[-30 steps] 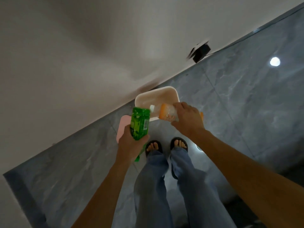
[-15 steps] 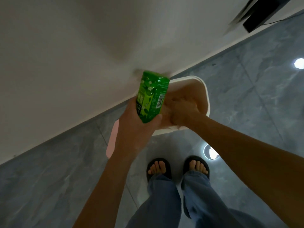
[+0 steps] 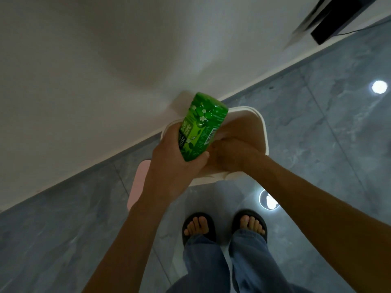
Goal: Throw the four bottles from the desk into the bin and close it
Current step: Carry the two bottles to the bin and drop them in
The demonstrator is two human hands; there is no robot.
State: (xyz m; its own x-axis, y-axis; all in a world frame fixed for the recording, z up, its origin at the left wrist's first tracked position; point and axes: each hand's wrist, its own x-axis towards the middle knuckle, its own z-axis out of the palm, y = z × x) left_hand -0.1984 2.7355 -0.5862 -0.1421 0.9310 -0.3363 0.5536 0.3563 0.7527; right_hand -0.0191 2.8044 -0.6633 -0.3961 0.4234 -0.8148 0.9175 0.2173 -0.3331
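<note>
A white bin [image 3: 263, 132] stands open on the floor against the wall. Its pink lid [image 3: 137, 182] shows at the bin's left side, partly hidden by my left arm. My left hand [image 3: 173, 166] grips a green bottle [image 3: 198, 127] with a flowered label and holds it tilted over the bin's left rim. My right hand [image 3: 230, 155] reaches down inside the bin's opening with the fingers curled away from the camera. What those fingers hold is hidden. No orange bottle is in sight.
The white wall runs diagonally behind the bin. Grey tiled floor lies all around, with light reflections [image 3: 268, 200] to the right. My feet in black sandals [image 3: 200, 226] stand just in front of the bin. A black object [image 3: 338, 20] sits at the top right by the wall.
Both hands have moved forward to the bin. The right hand has gone down into the opening, and the orange bottle it held a second ago is out of sight. The green bottle is tipped over the rim.
</note>
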